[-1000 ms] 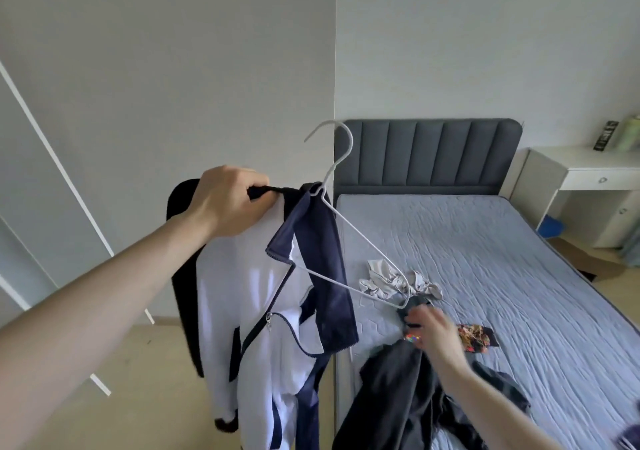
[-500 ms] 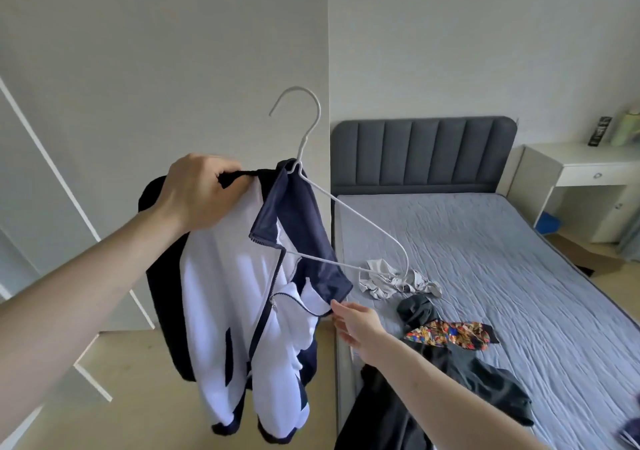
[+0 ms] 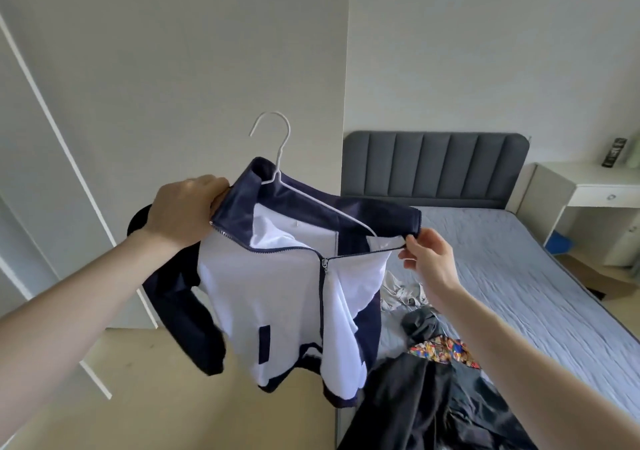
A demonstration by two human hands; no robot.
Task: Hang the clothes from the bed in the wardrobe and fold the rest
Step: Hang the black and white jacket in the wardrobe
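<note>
Head view: a navy-and-white zip jacket (image 3: 284, 297) is held up in the air beside the bed (image 3: 519, 276), in front of the pale wall. The jacket's left shoulder and collar are gripped by the left hand (image 3: 183, 214), whose fingers are curled round the fabric. The edge of the opposite shoulder is pinched between thumb and fingertips of the right hand (image 3: 429, 259). A white wire hanger (image 3: 277, 158) is seen inside the neck opening, its hook standing upright above the collar and one arm running down under the navy yoke toward the right hand. The zip is partly open at the chest, and one dark sleeve hangs down at the left. On the grey-blue bedcover, below the right forearm, a crumpled pale garment (image 3: 401, 293), a dark garment (image 3: 433, 397) and a multicoloured patterned cloth (image 3: 440, 351) are left lying close together. A grey padded headboard (image 3: 433, 165) and a white bedside desk (image 3: 588, 186) are visible behind.
</note>
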